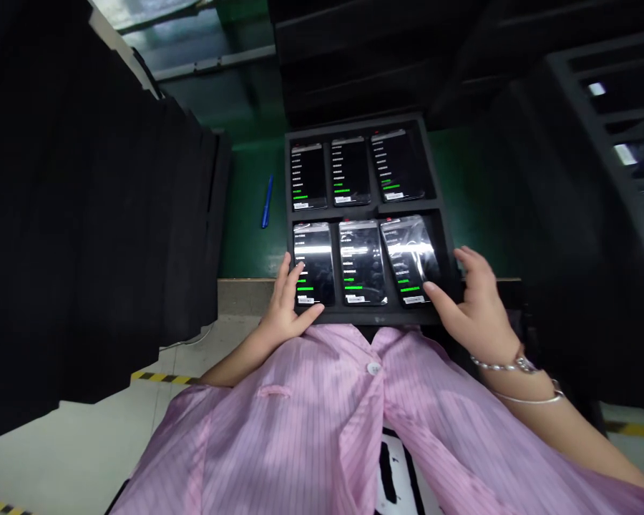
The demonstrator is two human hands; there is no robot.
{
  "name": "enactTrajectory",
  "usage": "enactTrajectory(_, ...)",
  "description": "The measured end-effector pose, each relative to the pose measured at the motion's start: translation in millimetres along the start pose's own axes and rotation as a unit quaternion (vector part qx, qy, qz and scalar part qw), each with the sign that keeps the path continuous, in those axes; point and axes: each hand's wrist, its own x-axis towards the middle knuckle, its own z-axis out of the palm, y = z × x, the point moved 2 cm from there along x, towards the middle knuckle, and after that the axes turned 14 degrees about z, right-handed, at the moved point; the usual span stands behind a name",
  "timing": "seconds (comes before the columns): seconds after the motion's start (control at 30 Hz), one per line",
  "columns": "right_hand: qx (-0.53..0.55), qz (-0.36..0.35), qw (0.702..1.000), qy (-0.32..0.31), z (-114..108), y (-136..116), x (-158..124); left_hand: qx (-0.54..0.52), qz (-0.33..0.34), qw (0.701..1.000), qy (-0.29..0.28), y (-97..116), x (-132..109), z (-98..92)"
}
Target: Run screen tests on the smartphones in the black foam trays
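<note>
A black compartment tray point(333, 213) holds several phones in two rows, their dark screens lit with lines of white and green text. Its near edge juts past the table edge towards my body. My left hand point(291, 304) grips the near left corner, thumb over the front rim and fingers along the left side, close to the near left phone point(315, 265). At the right side, my right hand point(480, 307) holds the tray with its thumb reaching in by the near right phone point(411, 257), which sits tilted in its slot. Whether that thumb touches the phone, I cannot tell.
A blue pen point(267, 202) lies on the green tabletop point(247, 250) left of the tray. Tall stacks of black trays point(101, 214) rise on the left. More black trays point(584, 200) stand at the right, the top one holding dark, shiny items.
</note>
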Motion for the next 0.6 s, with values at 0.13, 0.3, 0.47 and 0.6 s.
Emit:
enactTrajectory(0.13,-0.026,-0.116,0.992,-0.046,-2,-36,-7,-0.008,-0.007,1.0,-0.016,5,3,-7.4)
enactTrajectory(0.3,-0.04,-0.233,0.963,-0.129,21,-67,-9,0.0,-0.045,0.999,-0.021,4,12,-15.3)
enactTrajectory(0.47,-0.058,-0.263,0.955,-0.121,41,-76,-7,0.029,-0.056,0.998,-0.01,-4,20,-18.2)
enactTrajectory(0.6,-0.077,-0.263,0.955,-0.112,52,-77,-7,0.053,-0.06,0.996,-0.025,-5,23,-16.1)
